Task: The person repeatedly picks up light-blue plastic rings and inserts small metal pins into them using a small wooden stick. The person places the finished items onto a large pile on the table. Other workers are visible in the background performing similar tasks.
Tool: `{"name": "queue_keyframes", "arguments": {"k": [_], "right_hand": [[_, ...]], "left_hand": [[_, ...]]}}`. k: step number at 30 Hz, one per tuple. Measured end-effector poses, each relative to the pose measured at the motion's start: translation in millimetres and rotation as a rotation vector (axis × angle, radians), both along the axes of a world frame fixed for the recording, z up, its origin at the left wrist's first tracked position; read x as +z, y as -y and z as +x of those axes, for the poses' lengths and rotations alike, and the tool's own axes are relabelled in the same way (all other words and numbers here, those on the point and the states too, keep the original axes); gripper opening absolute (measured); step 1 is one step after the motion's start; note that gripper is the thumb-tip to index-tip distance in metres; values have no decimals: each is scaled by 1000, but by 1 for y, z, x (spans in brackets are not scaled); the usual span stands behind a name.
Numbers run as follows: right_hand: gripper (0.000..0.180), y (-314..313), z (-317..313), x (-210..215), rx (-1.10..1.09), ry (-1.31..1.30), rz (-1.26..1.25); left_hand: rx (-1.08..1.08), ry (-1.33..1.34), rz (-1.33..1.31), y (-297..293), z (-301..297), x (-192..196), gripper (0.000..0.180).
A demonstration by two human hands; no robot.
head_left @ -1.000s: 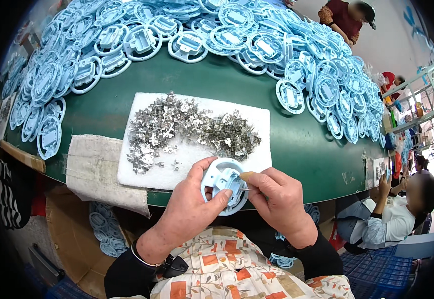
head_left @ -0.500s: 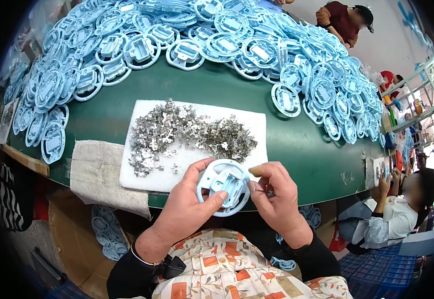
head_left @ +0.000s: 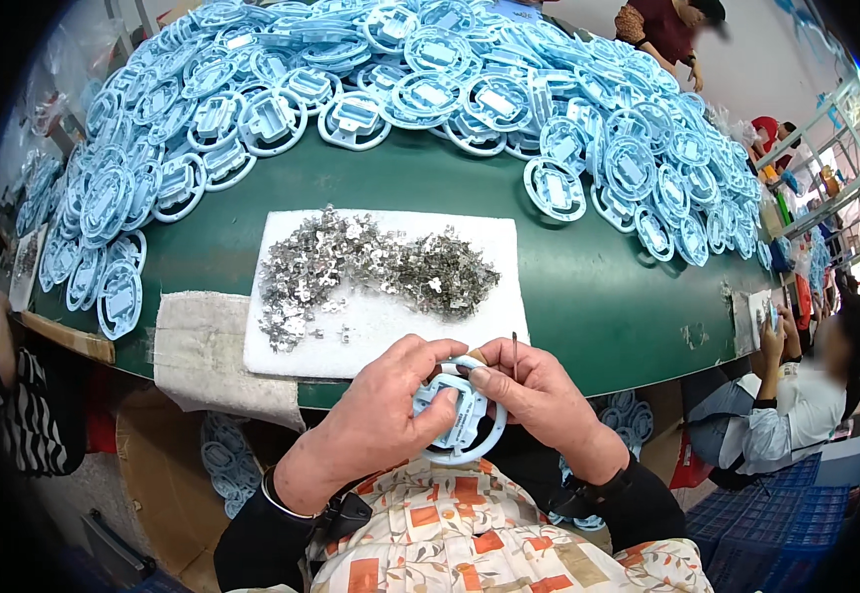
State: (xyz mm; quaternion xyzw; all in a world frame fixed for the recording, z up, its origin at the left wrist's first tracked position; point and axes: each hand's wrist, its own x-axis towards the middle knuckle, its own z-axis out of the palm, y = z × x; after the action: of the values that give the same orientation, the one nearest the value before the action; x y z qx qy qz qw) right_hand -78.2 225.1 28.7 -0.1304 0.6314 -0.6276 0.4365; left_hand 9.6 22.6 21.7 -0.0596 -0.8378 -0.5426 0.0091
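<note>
A light blue plastic wheel-shaped part (head_left: 466,417), with a ring rim and a moulded centre, is tilted in front of my body. My left hand (head_left: 371,405) grips its left side, the thumb pressed on the centre piece. At its upper right rim, my right hand (head_left: 554,400) is closed, thumb and fingers on the ring. A thin dark rod (head_left: 515,356) sticks up from the right fingers; its lower end is hidden. Just beyond my hands lies a white foam board (head_left: 494,232) bearing a heap of small silvery metal clips (head_left: 351,259).
A large pile of similar blue wheels (head_left: 425,94) covers the far side of the green table (head_left: 608,326). A pale cloth (head_left: 213,346) hangs over the near edge. Below stands a cardboard box (head_left: 158,484). One person (head_left: 806,415) sits at right; another (head_left: 662,30) is farther back.
The wheel has come nearer to my body and turned in my grip. My right fingers, earlier pinched beside the rim, now hold it, and the thin rod shows upright.
</note>
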Motion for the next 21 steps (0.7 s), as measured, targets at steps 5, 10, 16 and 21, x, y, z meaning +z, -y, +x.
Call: {"name": "queue_keyframes", "arguments": {"k": [5,10,16,21], "right_hand": [[34,0,-1,8,-32,201,-153],[25,16,0,-11,-33,-270,-217],[24,21,-4,8,-99,-526,-70],[17,21,-12,4,-45,-647,-25]], "left_hand": [[101,381,964,-3,5,-12,45],[-16,501,1627,2,12,-29,50],[-19,615,1674,-1,7,-23,41],[-94,653,1636,2,6,-29,36]]}}
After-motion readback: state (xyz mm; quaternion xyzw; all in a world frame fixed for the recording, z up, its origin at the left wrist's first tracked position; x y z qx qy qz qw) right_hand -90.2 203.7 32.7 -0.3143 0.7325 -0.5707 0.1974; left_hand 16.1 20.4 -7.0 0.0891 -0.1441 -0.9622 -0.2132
